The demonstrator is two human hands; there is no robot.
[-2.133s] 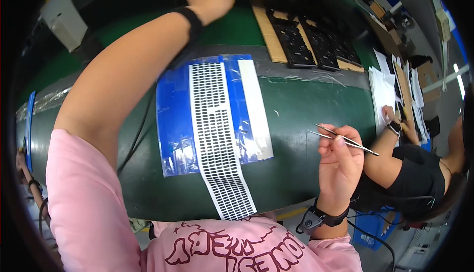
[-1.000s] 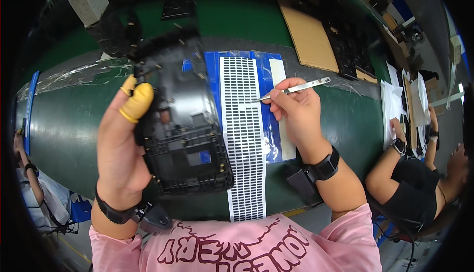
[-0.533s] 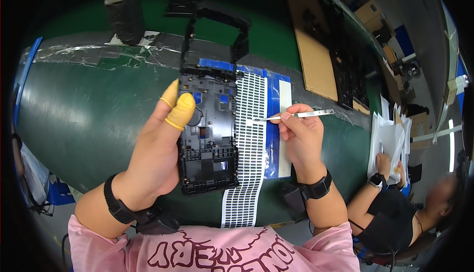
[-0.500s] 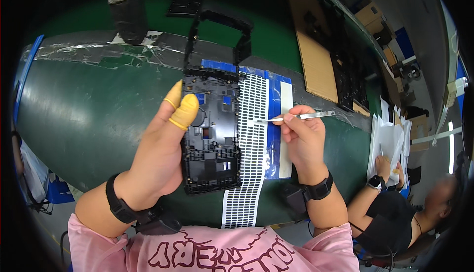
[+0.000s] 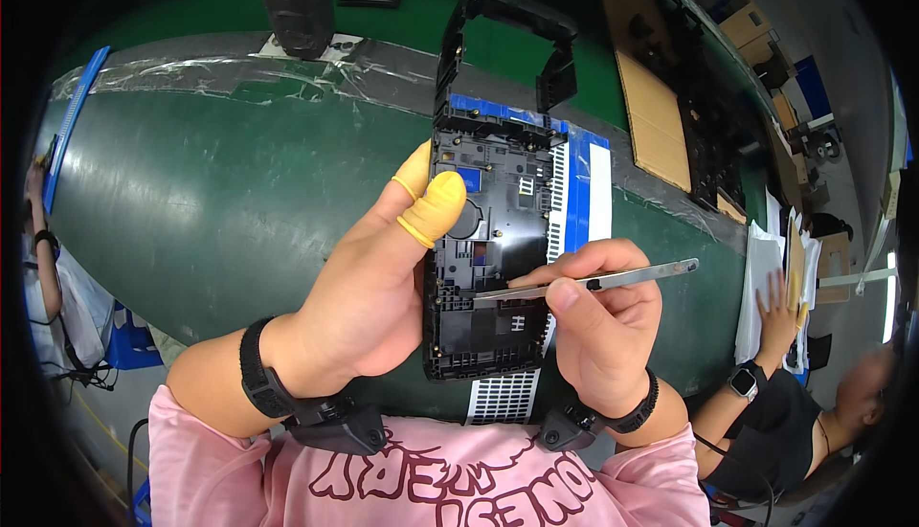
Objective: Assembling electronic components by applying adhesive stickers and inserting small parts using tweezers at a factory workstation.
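My left hand [image 5: 356, 283] grips a long black plastic housing [image 5: 512, 230] by its left edge. Yellow finger cots [image 5: 437, 203] cover the thumb and a fingertip. The housing has an open frame at its far end and ribs, holes and small brass-coloured inserts inside. In my right hand [image 5: 603, 326] is a pair of metal tweezers [image 5: 656, 273], pinched between thumb and fingers. Their tips reach over the ribbed lower part of the housing; anything between them is too small to make out. Under the housing lies a white sheet of small black rectangles [image 5: 505, 398], partly hidden.
The sheet lies along a blue strip [image 5: 580, 192] on the green tabletop [image 5: 239, 192]. Cardboard [image 5: 653, 120] and black parts [image 5: 713, 158] stand at the far right. A grey post [image 5: 295, 10] rises at the back. A co-worker's hand [image 5: 777, 321] touches white papers at the right.
The tweezers have moved from the sheet to over the housing's lower part. The housing, still in my left hand, now covers more of the sheet. The co-worker's hand has shifted on the papers.
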